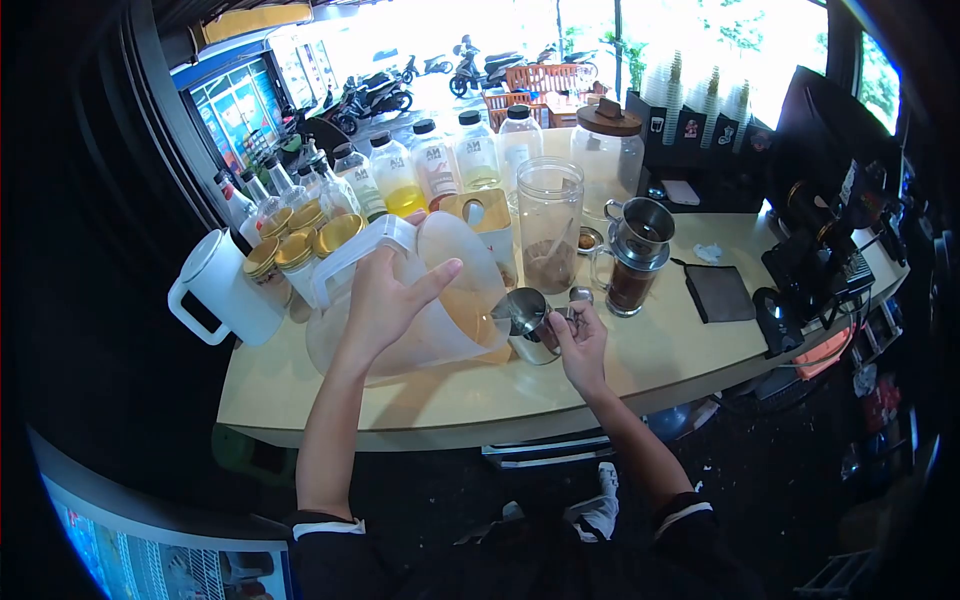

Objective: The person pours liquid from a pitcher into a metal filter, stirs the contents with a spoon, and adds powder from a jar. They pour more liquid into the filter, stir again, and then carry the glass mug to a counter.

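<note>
My left hand (383, 302) is wrapped round the handle of a large translucent plastic pitcher (465, 262), its thumb stretched out. The pitcher is tilted to the right, with orange-brown liquid showing inside near the low end. Its lip is close to a small metal cup (528, 308), which my right hand (582, 348) grips from the right side. Whether liquid is flowing into the cup is too small to tell. Just behind the cup stands a tall clear jar (549, 230) with brown powder and a spoon. A metal drip filter (640, 232) sits on a glass mug (630, 285) of dark liquid.
A white jug (228, 290) and gold-lidded jars (297, 250) stand left of the pitcher. Several black-capped bottles (395, 175) line the back. On the right lie a dark cloth (718, 292) and a black device (776, 312), near a wooden-lidded jar (607, 160) and cup stacks (700, 105).
</note>
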The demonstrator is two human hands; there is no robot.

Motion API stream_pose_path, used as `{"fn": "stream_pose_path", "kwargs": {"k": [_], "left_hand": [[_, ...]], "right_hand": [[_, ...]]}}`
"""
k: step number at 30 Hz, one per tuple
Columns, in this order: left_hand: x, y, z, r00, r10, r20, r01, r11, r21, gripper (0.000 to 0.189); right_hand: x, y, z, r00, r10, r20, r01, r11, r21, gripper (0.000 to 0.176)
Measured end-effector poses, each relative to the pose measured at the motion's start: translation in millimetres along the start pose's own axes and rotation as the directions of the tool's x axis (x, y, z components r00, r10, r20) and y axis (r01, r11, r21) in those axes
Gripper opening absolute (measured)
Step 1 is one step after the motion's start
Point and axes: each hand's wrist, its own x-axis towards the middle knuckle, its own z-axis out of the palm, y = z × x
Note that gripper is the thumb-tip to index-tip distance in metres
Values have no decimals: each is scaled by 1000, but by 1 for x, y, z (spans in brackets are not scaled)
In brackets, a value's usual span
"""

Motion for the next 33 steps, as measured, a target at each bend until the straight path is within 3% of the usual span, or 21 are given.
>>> {"fn": "stream_pose_path", "kwargs": {"k": [11, 14, 22, 26, 32, 33], "left_hand": [[0, -1, 1, 1000, 17, -11, -17, 999, 35, 65], [0, -4, 3, 993, 84, -84, -80, 996, 47, 68], [4, -18, 6, 969, 170, -181, -154, 983, 97, 48], [2, -14, -1, 987, 136, -85, -123, 983, 134, 49], [-2, -20, -16, 990, 110, -92, -107, 993, 46, 47], [-3, -21, -21, 989, 105, -100, -109, 993, -34, 47]], "right_hand": [[0, -4, 1, 1000, 1, 5, -1, 1000, -12, 10], [0, -3, 1, 1000, -5, 9, 5, 1000, -15, 11], [-2, -12, 6, 995, 104, -14, -103, 993, 62, 16], [-3, -5, 1, 998, 56, 11, -57, 996, 62, 18], [-8, -4, 9, 1000, -17, -7, 17, 997, 69, 19], [-8, -6, 12, 999, -37, -18, 38, 997, 65, 18]]}}
